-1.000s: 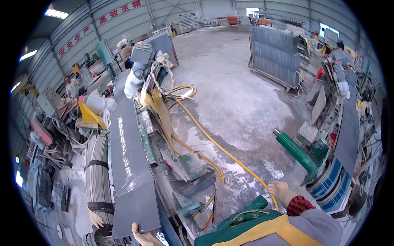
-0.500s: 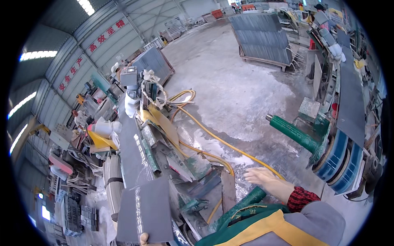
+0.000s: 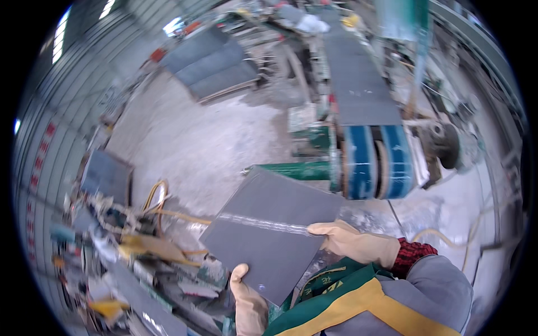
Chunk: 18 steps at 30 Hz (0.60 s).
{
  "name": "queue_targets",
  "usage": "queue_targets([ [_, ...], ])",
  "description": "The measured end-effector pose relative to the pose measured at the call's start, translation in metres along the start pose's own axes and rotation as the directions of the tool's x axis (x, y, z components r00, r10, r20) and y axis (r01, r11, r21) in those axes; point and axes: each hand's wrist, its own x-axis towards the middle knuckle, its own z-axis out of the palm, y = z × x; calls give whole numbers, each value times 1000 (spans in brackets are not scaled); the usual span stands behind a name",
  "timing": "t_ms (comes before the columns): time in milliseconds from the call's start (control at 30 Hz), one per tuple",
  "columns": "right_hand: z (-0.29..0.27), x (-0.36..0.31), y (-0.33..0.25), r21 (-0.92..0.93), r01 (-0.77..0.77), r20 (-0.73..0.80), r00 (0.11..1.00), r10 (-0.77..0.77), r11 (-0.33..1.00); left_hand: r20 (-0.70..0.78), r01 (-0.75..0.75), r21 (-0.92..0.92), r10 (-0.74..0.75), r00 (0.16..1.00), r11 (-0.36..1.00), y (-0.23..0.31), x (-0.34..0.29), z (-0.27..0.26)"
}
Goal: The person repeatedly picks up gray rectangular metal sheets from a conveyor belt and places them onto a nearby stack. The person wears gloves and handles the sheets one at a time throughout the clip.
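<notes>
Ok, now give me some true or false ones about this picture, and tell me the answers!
1. The left hand and right hand both hold the gray slab. True.
2. The gray slab is round. False: it has straight edges and corners.
3. The apron is green and yellow. True.
4. The right cuff is white. False: the right cuff is red and black.
5. The wheels next to the green cylinder are blue. True.

Motion blur softens the wall (image 3: 73, 120) while glare streaks the grey slab (image 3: 270, 236).
</notes>
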Motion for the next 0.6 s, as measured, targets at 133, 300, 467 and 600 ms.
queue_targets([
  [133,-72,-52,-7,184,202,-307,942,-139,962,-43,143,271,-136,990,952,-66,75,34],
  [300,-129,-90,-18,186,592,-547,725,-418,784,12,147,564,-186,983,813,-169,131,103],
  [467,-181,-91,-21,249,686,-654,640,-404,684,250,52,658,-283,926,751,-228,195,102],
  [600,-216,-74,-16,246,683,-690,622,-371,688,213,61,737,-318,924,673,-245,225,107],
])
